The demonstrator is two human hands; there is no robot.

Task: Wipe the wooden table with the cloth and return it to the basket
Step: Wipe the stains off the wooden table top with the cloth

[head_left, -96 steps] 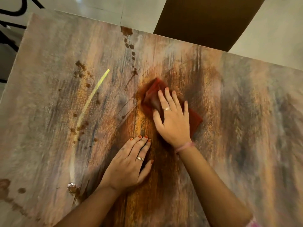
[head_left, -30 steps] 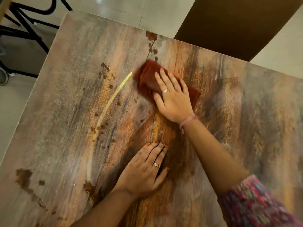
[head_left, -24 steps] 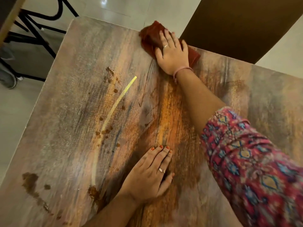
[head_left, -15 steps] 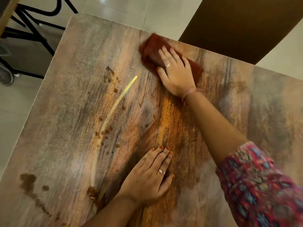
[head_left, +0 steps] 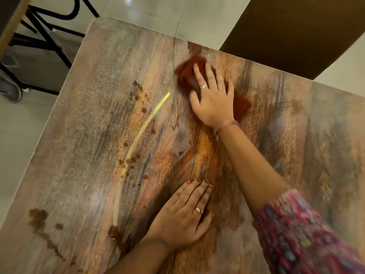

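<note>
Right hand [head_left: 212, 100] reaches forward, fingers seemingly flat; left hand [head_left: 182, 218] lies palm-down, fingers straight.

rust-red cloth [head_left: 187, 76], streaked brown table [head_left: 98, 135]

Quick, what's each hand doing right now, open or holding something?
Left hand: open, fingers straight, resting flat on the table, holding nothing.
Right hand: open, fingers straight, pressing the red cloth onto the table.
</note>
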